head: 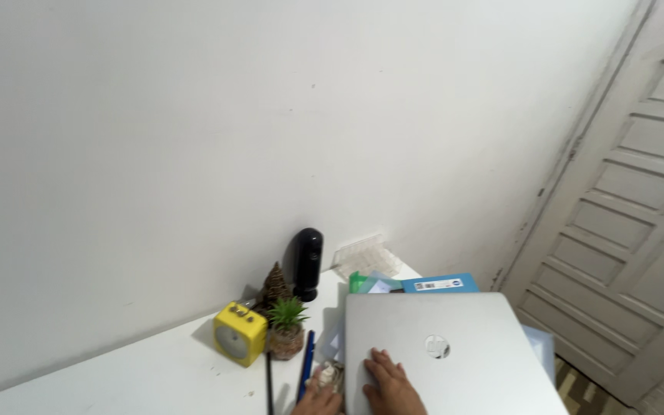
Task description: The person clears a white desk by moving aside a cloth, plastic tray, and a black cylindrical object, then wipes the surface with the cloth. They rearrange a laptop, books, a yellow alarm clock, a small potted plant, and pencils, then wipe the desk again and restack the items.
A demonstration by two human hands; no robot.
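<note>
My right hand (388, 381) lies flat, fingers spread, on the closed laptop (447, 353) at the desk's (155, 376) near edge; left hand (318, 400) cups a small shell-like thing (330, 375). Beyond: pen (306, 361), plant (286, 329), yellow clock (240, 332). Lifting the lid looks next, needing a grip.

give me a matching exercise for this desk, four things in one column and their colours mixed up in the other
Things:
1. closed laptop
2. small boxy clock-like gadget
3. tall rounded device by the wall
4. pen beside the plant pot

Colours:
a. black
b. blue
c. silver
d. yellow

Pairs: 1-c, 2-d, 3-a, 4-b

The right hand lies flat on the laptop lid. The left hand is at the lid's left edge, holding a small speckled thing.
</note>
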